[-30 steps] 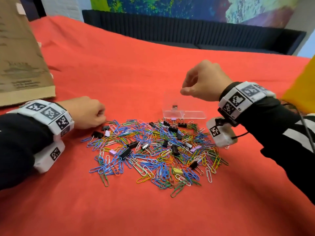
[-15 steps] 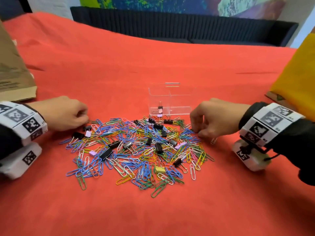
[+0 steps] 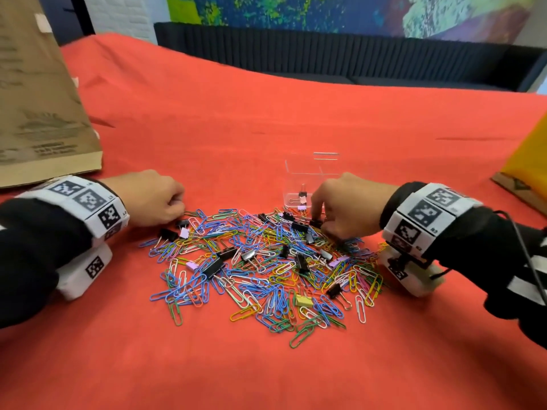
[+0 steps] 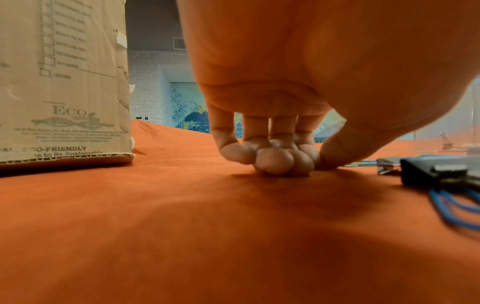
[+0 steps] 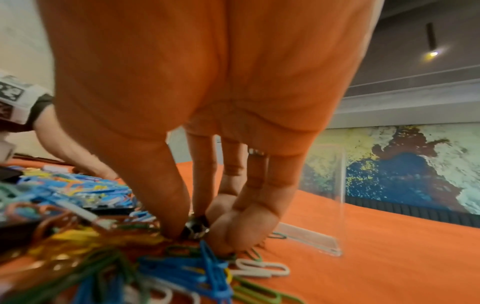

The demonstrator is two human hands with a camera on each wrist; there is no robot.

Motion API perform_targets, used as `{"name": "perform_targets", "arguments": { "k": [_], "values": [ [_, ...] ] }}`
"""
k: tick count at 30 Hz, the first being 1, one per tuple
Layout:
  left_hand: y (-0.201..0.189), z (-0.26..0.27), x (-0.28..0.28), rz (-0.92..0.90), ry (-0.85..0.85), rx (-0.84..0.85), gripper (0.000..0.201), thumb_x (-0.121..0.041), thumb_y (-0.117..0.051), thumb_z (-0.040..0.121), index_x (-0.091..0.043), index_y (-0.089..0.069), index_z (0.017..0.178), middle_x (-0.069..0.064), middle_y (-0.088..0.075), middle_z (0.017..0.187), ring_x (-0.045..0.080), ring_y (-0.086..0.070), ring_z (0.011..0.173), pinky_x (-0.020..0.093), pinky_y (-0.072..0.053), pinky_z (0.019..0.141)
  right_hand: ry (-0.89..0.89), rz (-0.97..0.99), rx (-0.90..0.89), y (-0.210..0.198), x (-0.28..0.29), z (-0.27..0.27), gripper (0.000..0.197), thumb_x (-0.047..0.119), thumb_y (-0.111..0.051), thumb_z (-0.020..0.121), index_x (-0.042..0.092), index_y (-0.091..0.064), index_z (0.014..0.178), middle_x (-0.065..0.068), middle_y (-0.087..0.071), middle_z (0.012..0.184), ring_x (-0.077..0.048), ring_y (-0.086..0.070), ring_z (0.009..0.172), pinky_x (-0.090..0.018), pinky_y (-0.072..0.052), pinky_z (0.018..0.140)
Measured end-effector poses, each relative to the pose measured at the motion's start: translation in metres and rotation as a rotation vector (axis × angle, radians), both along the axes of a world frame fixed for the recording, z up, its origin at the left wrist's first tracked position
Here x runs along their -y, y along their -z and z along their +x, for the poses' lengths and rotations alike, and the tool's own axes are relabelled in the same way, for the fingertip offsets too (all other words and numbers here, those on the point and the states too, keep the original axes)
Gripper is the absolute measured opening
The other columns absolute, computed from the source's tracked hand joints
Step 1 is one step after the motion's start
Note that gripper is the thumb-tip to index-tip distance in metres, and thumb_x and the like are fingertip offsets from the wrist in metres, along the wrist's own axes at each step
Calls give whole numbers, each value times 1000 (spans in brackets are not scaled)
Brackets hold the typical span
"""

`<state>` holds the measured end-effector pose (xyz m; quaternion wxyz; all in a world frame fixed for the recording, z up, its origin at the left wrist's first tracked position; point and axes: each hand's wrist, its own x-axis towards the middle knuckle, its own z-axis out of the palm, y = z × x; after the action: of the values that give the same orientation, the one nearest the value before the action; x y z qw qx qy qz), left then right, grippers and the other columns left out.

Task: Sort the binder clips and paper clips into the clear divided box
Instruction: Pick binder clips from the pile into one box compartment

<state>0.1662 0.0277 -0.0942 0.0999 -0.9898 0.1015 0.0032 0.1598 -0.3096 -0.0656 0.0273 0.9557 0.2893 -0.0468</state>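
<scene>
Two or three binder clips lie in the box at upper centre; nearly the whole pile of paper clips and binder clips remains on the red worktop, so sorting has barely begun. Right hand pinches a black binder clip at the pile's far edge. Left hand rests curled at the pile's left; whether its grip holds anything, I cannot tell.
</scene>
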Motion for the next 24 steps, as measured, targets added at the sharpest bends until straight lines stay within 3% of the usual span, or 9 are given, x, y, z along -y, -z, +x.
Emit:
{"name": "perform_targets", "arguments": {
  "k": [4,7,12,16,19,24],
  "values": [
    [0,-1,1,4,2,-10,25,-38,-49,88,-20,-52,71,-4,-57,65,25,-52,69,31,-47,70,-6,-23,-37,-4,3,-4,19,18,-67,71,28,-70,88,9,-59,63,0,-48,58,-25,-48,65],
    [-1,-1,2,8,13,-3,25,-37,-49,88,-19,-52,71,-4,-58,66,24,-53,69,30,-45,68,-3,-9,-48,-6,5,-6,15,14,-65,69,25,-69,78,10,-63,69,0,-52,61,-24,-46,64],
    [-1,-2,1,10,14,-12,25,-37,-48,88,-18,-53,72,-4,-60,67,23,-52,69,29,-45,68,-15,20,-64,-10,5,-6,21,9,-66,71,31,-67,68,15,-62,62,1,-58,63,-22,-49,65],
    [-1,-3,2,9,4,-8,26,-36,-48,89,-19,-52,71,-4,-58,66,22,-50,69,28,-41,65,-13,93,-66,-19,7,-2,22,12,-72,70,31,-70,81,17,-67,69,1,-61,64,-20,-49,64],
    [-1,-2,1,4,2,-16,25,-37,-47,88,-19,-52,71,-4,-59,66,22,-51,70,29,-45,68,-35,28,-112,-16,2,-3,32,15,-74,71,37,-72,93,15,-71,80,0,-63,67,-24,-54,69],
    [-1,-1,-1,-2,8,-6,26,-38,-48,87,-20,-51,70,-4,-60,66,23,-53,70,31,-48,70,-52,-55,-93,-6,-4,-3,26,12,-67,72,34,-71,87,8,-70,79,-7,-59,67,-30,-56,70]
  ]
}}
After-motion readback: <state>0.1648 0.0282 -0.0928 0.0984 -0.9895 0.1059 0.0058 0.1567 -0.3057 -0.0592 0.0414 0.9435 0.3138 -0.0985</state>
